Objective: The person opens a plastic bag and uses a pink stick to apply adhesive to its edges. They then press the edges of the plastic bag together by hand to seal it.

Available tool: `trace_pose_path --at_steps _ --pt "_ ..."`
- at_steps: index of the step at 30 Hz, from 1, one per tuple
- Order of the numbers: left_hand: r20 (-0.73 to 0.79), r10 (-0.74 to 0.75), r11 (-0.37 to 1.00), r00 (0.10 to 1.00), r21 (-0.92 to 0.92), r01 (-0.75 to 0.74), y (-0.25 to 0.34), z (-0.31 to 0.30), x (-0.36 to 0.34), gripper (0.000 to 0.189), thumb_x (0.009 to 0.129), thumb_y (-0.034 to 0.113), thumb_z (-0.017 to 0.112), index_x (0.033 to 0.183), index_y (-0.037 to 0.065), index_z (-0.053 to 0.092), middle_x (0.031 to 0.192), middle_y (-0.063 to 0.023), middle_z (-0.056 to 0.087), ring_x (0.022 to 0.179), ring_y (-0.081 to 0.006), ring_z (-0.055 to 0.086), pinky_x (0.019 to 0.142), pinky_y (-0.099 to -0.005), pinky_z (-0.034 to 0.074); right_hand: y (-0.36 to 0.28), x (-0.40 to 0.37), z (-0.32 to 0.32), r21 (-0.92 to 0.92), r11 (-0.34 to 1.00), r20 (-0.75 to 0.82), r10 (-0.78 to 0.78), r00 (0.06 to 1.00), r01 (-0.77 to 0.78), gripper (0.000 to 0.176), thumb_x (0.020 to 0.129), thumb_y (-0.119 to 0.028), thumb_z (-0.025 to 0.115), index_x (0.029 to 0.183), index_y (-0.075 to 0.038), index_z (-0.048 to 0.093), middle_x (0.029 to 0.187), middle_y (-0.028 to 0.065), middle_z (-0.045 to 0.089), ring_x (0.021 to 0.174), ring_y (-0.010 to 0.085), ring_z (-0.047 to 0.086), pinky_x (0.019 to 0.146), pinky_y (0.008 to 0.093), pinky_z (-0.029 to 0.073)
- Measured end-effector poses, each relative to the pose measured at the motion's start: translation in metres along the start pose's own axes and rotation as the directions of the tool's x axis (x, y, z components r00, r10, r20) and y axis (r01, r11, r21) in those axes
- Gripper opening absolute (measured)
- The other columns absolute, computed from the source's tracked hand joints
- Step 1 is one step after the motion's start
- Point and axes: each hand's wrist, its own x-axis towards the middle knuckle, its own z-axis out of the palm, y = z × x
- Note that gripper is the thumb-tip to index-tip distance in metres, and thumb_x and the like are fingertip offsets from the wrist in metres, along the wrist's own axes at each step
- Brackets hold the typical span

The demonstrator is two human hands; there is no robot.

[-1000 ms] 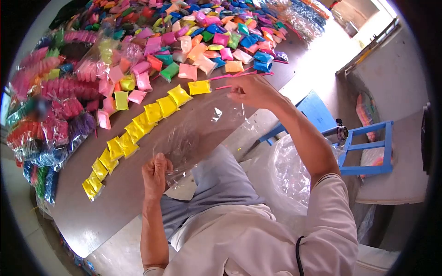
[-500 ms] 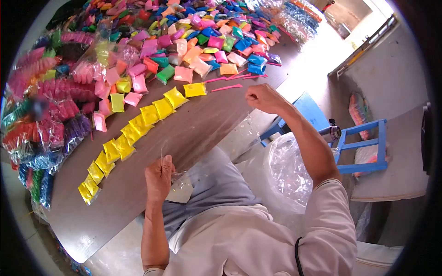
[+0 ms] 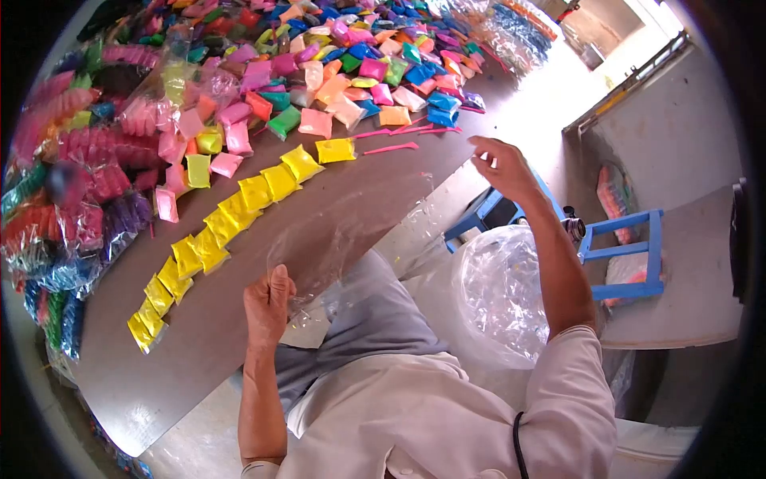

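Observation:
My left hand (image 3: 267, 307) pinches the near corner of a thin clear plastic bag (image 3: 323, 251) that lies loosely over the brown table's (image 3: 239, 319) near edge and my lap. Held up to the right past the table edge, my right hand (image 3: 503, 164) has its fingers apart and nothing in it, and does not touch the bag. A curved row of yellow packets (image 3: 215, 231) runs along the table just left of the bag. Thin pink sticks (image 3: 391, 148) lie beyond the row's far end.
A big heap of coloured packets (image 3: 335, 72) covers the far table, with bundled bags of packets (image 3: 96, 184) at the left. A large clear sack (image 3: 503, 295) stands by my right knee. A blue stool (image 3: 630, 255) is on the floor to the right.
The bag was stretched between both hands a second ago. My right hand has let go and swung right, off the table; the bag now hangs slack from my left hand.

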Motion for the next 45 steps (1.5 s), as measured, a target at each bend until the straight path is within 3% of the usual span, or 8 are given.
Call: trace_pose_path --at_steps 12,18,26,28,32,38,44,45 --pt "0.035 -0.005 0.999 0.999 -0.032 0.006 -0.001 -0.007 -0.002 0.051 0.105 0.037 0.053 0.066 0.004 0.055 0.062 0.002 0.05 0.059 -0.0064 0.04 0.052 -0.0272 0.032 -0.061 0.031 0.041 -0.157 0.916 0.438 -0.271 0.857 0.37 0.01 0.084 -0.009 0.06 0.09 -0.004 0.066 0.074 0.0112 0.065 0.07 0.028 0.064 0.066 0.0393 0.051" --pt "0.035 0.053 0.998 0.998 -0.03 -0.052 -0.003 -0.006 -0.004 0.053 0.105 0.038 0.053 0.065 0.003 0.055 0.06 0.0028 0.047 0.059 -0.0065 0.039 0.051 -0.0273 0.03 -0.044 0.033 0.061 0.095 0.976 0.386 -0.218 0.896 0.197 0.011 0.084 -0.005 0.054 0.088 -0.001 0.064 0.076 0.0154 0.065 0.069 0.0262 0.065 0.065 0.0388 0.05" --pt "0.011 -0.101 0.995 0.995 0.025 0.101 0.005 -0.031 -0.006 0.052 0.105 0.035 0.053 0.062 0.005 0.055 0.056 0.0028 0.046 0.055 -0.0069 0.04 0.05 -0.0273 0.032 -0.001 0.052 0.07 -0.074 0.997 0.089 -0.017 0.996 0.024 0.012 0.088 -0.011 0.058 0.091 -0.003 0.066 0.084 0.0167 0.064 0.079 0.0333 0.065 0.072 0.0436 0.051" --pt "0.008 -0.121 0.99 0.993 0.079 0.12 0.014 -0.029 0.0 0.053 0.104 0.036 0.054 0.062 0.005 0.054 0.056 0.0029 0.046 0.054 -0.0065 0.041 0.05 -0.0269 0.033 -0.011 0.055 0.082 -0.071 0.939 -0.015 -0.339 0.941 0.337 0.012 0.09 -0.013 0.062 0.096 -0.004 0.066 0.097 0.0162 0.063 0.088 0.0333 0.065 0.079 0.044 0.052" --pt "0.006 -0.206 0.974 0.979 0.101 0.204 0.013 -0.034 0.003 0.054 0.104 0.038 0.055 0.061 0.006 0.053 0.055 0.0028 0.048 0.054 -0.0063 0.044 0.05 -0.0265 0.034 -0.004 0.066 0.107 -0.273 0.886 0.132 -0.352 0.927 0.375 0.022 0.09 -0.011 0.065 0.111 -0.006 0.066 0.104 0.0137 0.062 0.097 0.0327 0.064 0.085 0.0413 0.052" --pt "-0.003 -0.22 0.972 0.975 0.086 0.22 0.005 -0.04 0.001 0.052 0.103 0.039 0.057 0.062 0.007 0.052 0.055 0.0027 0.048 0.052 -0.006 0.045 0.048 -0.0263 0.035 -0.009 0.074 0.096 -0.276 0.88 0.222 -0.333 0.917 0.386 0.008 0.089 -0.006 0.059 0.094 -0.003 0.064 0.095 0.017 0.065 0.087 0.0363 0.065 0.076 0.0453 0.055" --pt "-0.028 -0.259 0.959 0.965 0.111 0.261 0.026 -0.039 0.002 0.051 0.102 0.038 0.058 0.062 0.007 0.053 0.055 0.0022 0.049 0.049 -0.0066 0.047 0.045 -0.0254 0.036 -0.01 0.057 0.091 0.149 0.983 0.219 -0.135 0.966 0.104 0.009 0.088 -0.011 0.064 0.089 -0.001 0.062 0.079 0.0101 0.068 0.069 0.0205 0.066 0.061 0.0387 0.051" --pt "-0.027 -0.263 0.958 0.964 0.111 0.264 0.024 -0.041 0.001 0.051 0.102 0.038 0.058 0.062 0.007 0.053 0.055 0.0022 0.049 0.049 -0.0066 0.047 0.045 -0.0254 0.036 -0.028 0.048 0.08 0.493 0.863 0.199 0.011 0.98 -0.11 0.009 0.09 -0.01 0.064 0.09 -0.001 0.063 0.083 0.0077 0.068 0.074 0.0165 0.066 0.066 0.0344 0.053"
